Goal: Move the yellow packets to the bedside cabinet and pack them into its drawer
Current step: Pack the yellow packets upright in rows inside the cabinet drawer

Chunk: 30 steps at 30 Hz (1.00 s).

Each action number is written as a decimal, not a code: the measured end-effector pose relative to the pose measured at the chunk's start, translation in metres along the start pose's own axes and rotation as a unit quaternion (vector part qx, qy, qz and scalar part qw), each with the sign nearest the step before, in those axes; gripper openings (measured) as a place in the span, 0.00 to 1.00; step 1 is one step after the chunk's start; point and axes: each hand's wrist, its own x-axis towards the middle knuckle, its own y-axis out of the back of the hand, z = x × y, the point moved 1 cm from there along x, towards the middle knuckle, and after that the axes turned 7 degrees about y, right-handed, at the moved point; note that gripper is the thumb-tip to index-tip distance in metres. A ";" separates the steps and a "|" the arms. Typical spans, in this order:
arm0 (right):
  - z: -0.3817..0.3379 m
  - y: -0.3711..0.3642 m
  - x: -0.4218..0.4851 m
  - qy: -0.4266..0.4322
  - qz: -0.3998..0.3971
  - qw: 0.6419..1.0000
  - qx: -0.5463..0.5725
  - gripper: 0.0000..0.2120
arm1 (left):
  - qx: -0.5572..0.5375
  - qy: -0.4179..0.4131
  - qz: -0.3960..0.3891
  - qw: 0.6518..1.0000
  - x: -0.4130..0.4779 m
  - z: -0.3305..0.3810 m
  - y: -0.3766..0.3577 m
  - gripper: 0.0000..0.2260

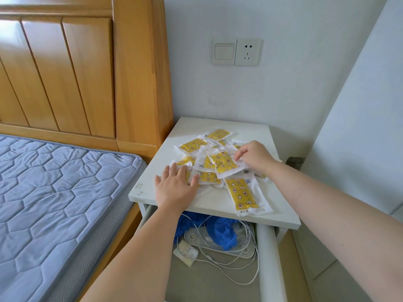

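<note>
Several yellow packets point(219, 162) with a star print lie in a loose pile on top of the white bedside cabinet point(220, 204). One packet point(245, 196) reaches toward the cabinet's front edge. My left hand point(175, 188) lies flat, fingers straight, on the pile's left side. My right hand point(254, 155) sits on the pile's right side, its fingers curled and pinching the edge of a packet. Below the top, the drawer point(269, 262) stands pulled out.
The drawer holds white cables point(237, 264), blue cloth point(222, 233) and a small white pouch point(185, 252). A bed with a grey quilted mattress point(54, 192) and a wooden headboard point(82, 68) stands left. A wall switch and socket point(236, 52) are above the cabinet.
</note>
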 end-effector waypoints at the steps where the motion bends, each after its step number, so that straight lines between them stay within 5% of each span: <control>1: -0.005 0.001 0.001 0.000 0.028 0.999 -0.014 0.15 | 0.000 0.000 0.000 1.000 0.000 0.000 0.000 0.26; 4: -0.016 -0.002 0.014 -0.006 0.087 0.994 -0.059 0.13 | -0.002 -0.001 0.001 1.000 0.000 -0.001 -0.001 0.26; 11: -0.028 -0.021 0.034 -0.123 -0.102 0.965 -0.208 0.36 | 0.001 -0.002 0.006 1.000 0.003 -0.001 -0.003 0.27; 21: -0.049 -0.016 0.044 -0.202 -0.219 0.933 -0.200 0.32 | 0.009 -0.006 0.023 1.000 0.004 -0.003 -0.007 0.27; 25: -0.045 -0.021 0.044 -0.181 -0.155 0.955 -0.179 0.31 | 0.007 -0.008 0.024 1.000 0.003 -0.003 -0.006 0.27; 30: -0.034 -0.013 0.041 -0.172 0.010 0.984 0.038 0.14 | 0.006 -0.009 0.025 1.000 0.003 -0.003 -0.006 0.26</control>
